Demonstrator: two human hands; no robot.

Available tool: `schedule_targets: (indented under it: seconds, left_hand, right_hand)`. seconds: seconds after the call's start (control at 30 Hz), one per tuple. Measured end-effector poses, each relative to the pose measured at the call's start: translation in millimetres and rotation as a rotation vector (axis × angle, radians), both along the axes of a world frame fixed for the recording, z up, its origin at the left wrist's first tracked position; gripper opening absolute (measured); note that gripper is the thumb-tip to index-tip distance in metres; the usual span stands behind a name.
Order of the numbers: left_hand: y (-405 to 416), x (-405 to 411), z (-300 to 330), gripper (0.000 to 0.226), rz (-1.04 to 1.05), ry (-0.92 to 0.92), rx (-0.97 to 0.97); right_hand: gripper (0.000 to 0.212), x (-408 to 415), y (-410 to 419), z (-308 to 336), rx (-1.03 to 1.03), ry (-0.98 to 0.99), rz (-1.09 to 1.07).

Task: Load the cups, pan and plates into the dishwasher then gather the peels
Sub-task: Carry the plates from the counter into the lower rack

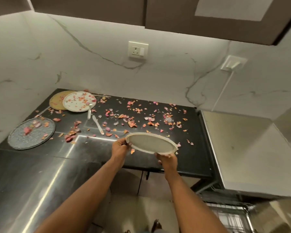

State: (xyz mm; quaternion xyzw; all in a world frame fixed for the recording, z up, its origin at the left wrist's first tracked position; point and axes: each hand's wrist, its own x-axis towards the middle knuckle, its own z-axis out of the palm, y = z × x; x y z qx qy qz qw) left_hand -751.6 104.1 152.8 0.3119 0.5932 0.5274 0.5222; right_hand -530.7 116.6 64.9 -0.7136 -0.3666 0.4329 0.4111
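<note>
Both my hands hold a pale grey plate (150, 143) tilted above the front of the black counter (188, 155). My left hand (120, 147) grips its left rim; my right hand (168, 161) grips its near right rim. Pink and orange peels (133, 122) lie scattered across the counter. A white plate (79, 101) with peels overlaps a golden plate (57, 100) at the back left. A speckled grey plate (31, 133) with a few peels sits at the left. The dishwasher rack (232, 216) shows at the bottom right.
Two white-handled utensils (97, 124) lie mid-counter near the white plate. A steel appliance top (245, 148) stands to the right of the counter. Wall sockets (138, 49) and a white cable (223, 91) are on the marble backsplash. Dark cabinets hang overhead.
</note>
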Motion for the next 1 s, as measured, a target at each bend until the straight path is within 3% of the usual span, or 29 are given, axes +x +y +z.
schedule_targets:
  seconds: [0.13,0.27,0.43,0.73,1.0]
  left_hand:
    - [-1,47,14,0.035,-0.092,0.008,-0.014]
    - [-1,90,23,0.031,-0.165,0.083,-0.050]
    - [-13,163,23,0.030,-0.261,0.146,-0.116]
    - [-63,305,-14,0.028,-0.559,0.253,-0.315]
    - [-114,404,-54,0.023,-0.721,0.286,-0.476]
  right_hand:
    - [0.029,31,-23,25,-0.007,0.013,-0.090]
    - [0.020,73,-48,36,0.063,0.215,-0.137]
    - [0.030,142,-84,37,0.064,0.365,-0.194]
    - [0.030,279,-187,9,-0.073,0.373,-0.364]
    - [0.031,351,-281,-18,-0.169,0.417,-0.521]
